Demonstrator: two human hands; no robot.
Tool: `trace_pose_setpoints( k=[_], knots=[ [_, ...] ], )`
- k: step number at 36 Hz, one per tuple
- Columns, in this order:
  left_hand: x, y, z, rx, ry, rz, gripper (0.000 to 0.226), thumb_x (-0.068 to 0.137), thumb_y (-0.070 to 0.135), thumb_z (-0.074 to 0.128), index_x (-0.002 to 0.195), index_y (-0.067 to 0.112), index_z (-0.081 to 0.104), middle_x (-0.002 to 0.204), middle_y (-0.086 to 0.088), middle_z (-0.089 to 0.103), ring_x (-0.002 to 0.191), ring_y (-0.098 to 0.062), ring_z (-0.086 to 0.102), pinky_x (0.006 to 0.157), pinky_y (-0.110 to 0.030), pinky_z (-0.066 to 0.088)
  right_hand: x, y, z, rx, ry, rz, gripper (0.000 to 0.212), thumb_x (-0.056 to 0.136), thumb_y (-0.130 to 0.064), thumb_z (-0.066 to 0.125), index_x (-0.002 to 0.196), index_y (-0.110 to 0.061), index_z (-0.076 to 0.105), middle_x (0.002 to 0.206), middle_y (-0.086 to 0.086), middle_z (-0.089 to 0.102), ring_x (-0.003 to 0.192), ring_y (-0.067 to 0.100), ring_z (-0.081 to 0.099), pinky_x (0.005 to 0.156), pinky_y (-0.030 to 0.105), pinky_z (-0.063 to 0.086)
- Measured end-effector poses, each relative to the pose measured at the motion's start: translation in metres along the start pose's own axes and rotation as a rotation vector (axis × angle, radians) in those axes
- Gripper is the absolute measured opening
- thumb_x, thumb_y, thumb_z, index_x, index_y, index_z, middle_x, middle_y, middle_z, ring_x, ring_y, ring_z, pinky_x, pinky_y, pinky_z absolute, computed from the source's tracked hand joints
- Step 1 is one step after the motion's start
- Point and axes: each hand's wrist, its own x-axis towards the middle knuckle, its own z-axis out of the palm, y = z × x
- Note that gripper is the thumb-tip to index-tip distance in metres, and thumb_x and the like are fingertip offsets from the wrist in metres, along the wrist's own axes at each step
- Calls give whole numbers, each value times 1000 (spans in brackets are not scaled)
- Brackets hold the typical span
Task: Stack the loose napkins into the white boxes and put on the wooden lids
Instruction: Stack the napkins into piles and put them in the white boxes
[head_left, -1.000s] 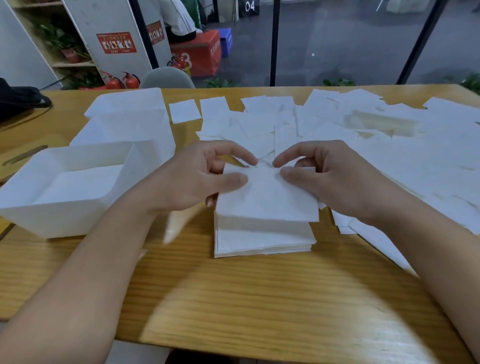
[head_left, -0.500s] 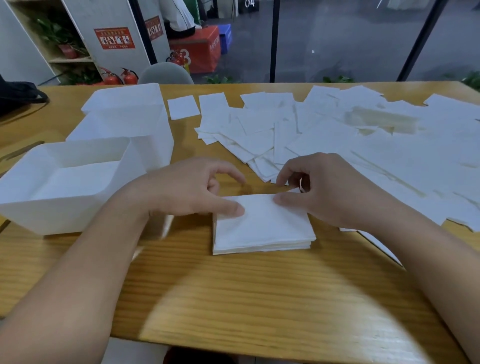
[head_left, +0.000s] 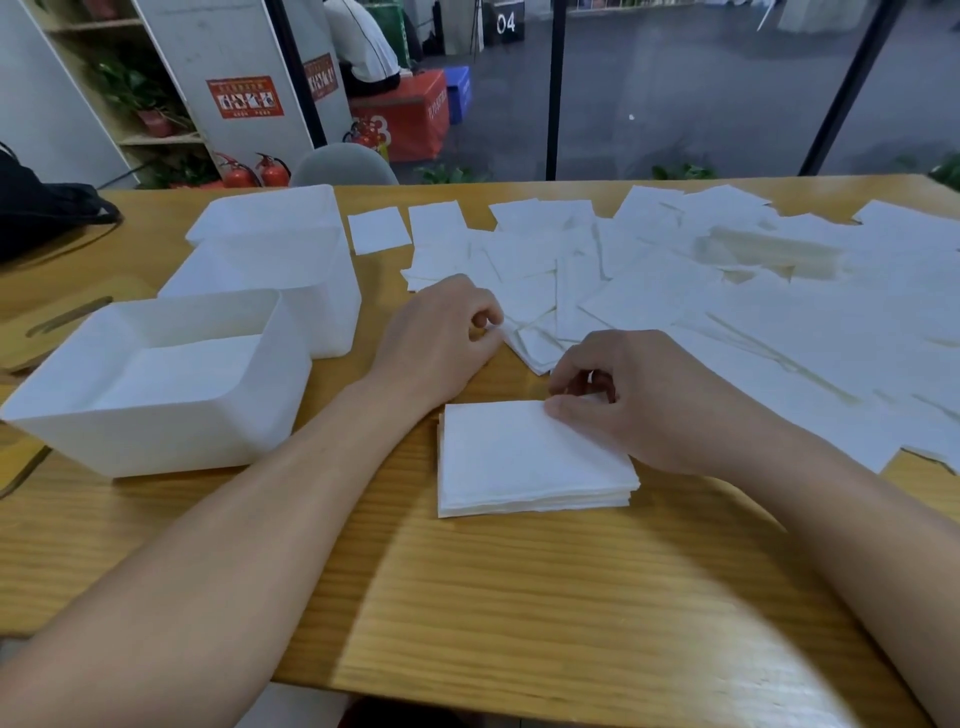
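Both hands are over the wooden table, apart from each other. Left hand sits at the near edge of the loose napkins, fingers curled, fingertips pinching the corner of one sheet there (the pinch is partly hidden by the knuckles). Right hand rests on the far right corner of the napkin stack, thumb pressed on the top sheet and fingers curled over the stack's far edge.

The napkin stack lies square and flat on the table in front of the person, between the two forearms, outside any box. Loose napkins are spread in an overlapping layer across the far and right part of the table.

Near white box stands open on the left, with a white layer at its bottom. Far white box stands just behind it, touching. A wooden lid with a slot lies flat at the left edge.
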Motion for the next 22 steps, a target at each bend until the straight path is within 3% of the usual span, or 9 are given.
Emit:
trace_pose_setpoints(
  k=[8, 13, 19, 22],
  knots=[
    [-1, -4, 1, 49, 0, 1, 15, 107, 27, 62, 98, 27, 74, 98, 10, 62, 88, -12, 59, 76, -41, 55, 1, -1, 0, -15, 7, -4, 9, 95, -45, 76, 97, -36, 76, 95, -18, 67, 89, 0, 61, 77, 29, 54],
    [-9, 1, -14, -3, 25, 13, 11, 107, 25, 64, 99, 27, 72, 97, 13, 60, 86, -8, 57, 77, -36, 54, 3, 2, 0, 30, 62, 25, 28, 95, -44, 77, 122, -37, 71, 99, -18, 69, 85, 2, 63, 74, 23, 53],
    [-46, 20, -48, -435, -168, 87, 11, 104, 22, 74, 97, 30, 76, 101, 10, 72, 97, -18, 67, 79, -31, 53, 4, 6, -6, 95, 169, 18, 71, 92, -38, 83, 153, -46, 46, 95, -14, 67, 78, 9, 62, 71, 25, 53],
    [-53, 28, -51, -546, -205, 120, 8, 101, 18, 77, 97, 24, 78, 101, 4, 75, 96, -25, 68, 78, -44, 55, 2, 4, -6, 109, 175, 5, 61, 94, -35, 82, 148, -45, 55, 81, -9, 71, 72, 9, 64, 66, 19, 50]
  ],
)
